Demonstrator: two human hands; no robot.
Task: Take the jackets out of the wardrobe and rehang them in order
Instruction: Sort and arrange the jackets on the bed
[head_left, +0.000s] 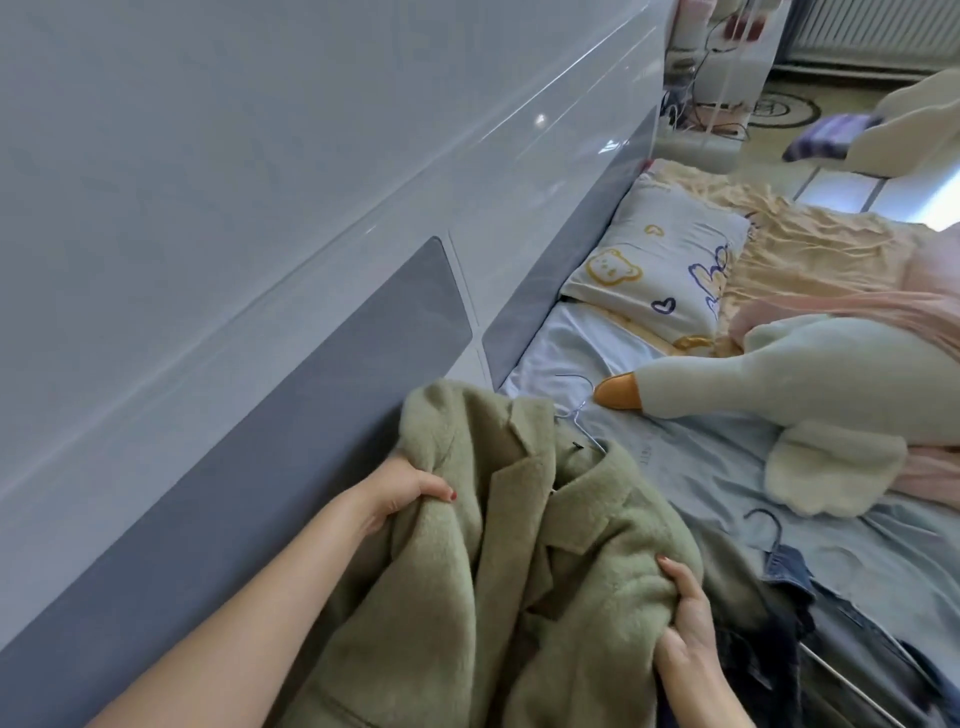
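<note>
On the left I see a glossy grey wall (234, 182) with a darker padded headboard (260, 457) running along the bed. My left hand (402, 491) grips one shoulder of the green wool coat (519, 571), my right hand (685, 618) grips the other; the coat, on its wire hanger (576, 405), is over the blue sheet (701, 457). Right of it lies a denim jacket (789, 571); farther off, a pillow (660, 260) and plush goose (779, 379).
</note>
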